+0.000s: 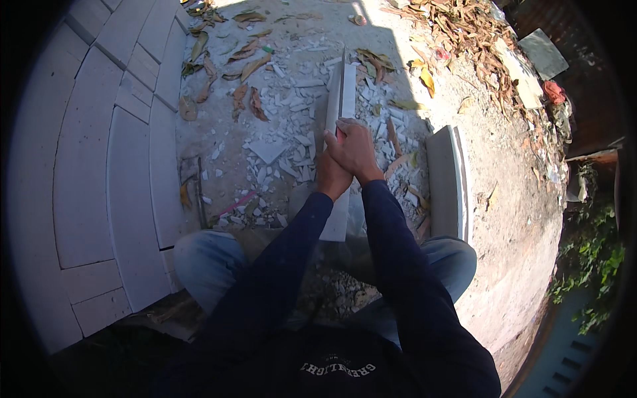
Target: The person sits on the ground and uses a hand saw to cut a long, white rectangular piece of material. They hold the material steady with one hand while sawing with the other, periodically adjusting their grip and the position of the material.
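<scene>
My two hands are pressed together in front of my knees, over a long white stone strip. My right hand is closed in front, wrapped around the near end of a long, narrow blade that points away from me. My left hand is closed just behind and below it, its fingers partly covered by the right. The grip inside my hands is mostly hidden; a small reddish bit shows by the right thumb. The strip runs beneath the blade and hands, its near end between my knees.
Stacked pale slabs line the left side. Several slabs stand on edge right of my right knee. White stone chips and dry leaves litter the ground. A pink stick lies by my left knee. Green plants grow far right.
</scene>
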